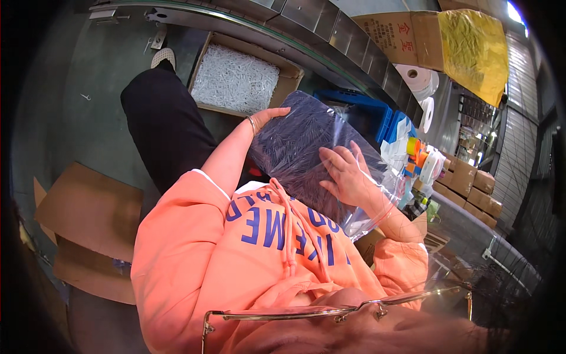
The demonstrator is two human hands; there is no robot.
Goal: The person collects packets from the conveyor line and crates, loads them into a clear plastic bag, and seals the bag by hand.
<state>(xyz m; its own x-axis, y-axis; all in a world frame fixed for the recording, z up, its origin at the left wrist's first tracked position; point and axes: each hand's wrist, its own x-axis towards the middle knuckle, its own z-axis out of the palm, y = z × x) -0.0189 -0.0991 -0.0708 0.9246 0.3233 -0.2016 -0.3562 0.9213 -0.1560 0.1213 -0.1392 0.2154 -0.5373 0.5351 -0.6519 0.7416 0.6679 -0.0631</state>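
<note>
A clear plastic bag [306, 133], packed with a mass of thin, dark bluish pieces, lies slanted in front of my body. I cannot make out exactly what the pieces are. My left hand [269, 120], with a bracelet at the wrist, holds the bag by its far left edge; most of its fingers are hidden beneath. Spread over the right part of the bag is my right hand [349, 177], its fingers apart. Loose clear film bunches around that wrist, and whether the hand is inside the film or on top is hard to tell.
Beyond the bag stands a cardboard box [200, 82] of small white pieces. Blue crates [380, 115] sit under a metal conveyor frame [330, 29]. Tape rolls [433, 165] are at the right. Opened cardboard [94, 203] lies on the left floor.
</note>
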